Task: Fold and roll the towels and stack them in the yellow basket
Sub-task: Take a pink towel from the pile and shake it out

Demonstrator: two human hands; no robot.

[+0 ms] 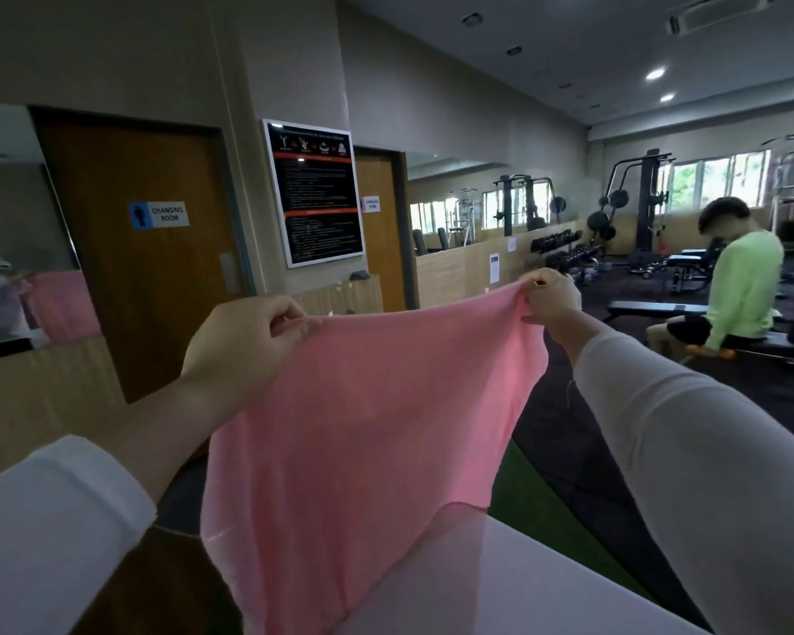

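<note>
Pink towel is hanging in the air at chest height, spread between both hands, its lower hem draping onto the white table. Left hand and right hand are each pinching a top corner, fingers closed on cloth. Top edge is running left to right, sagging mid-span; long axis appears to be hanging downward. Step looks like opening out before the first fold; next, probably bringing corners together or laying it flat. Yellow basket is not showing.
</note>
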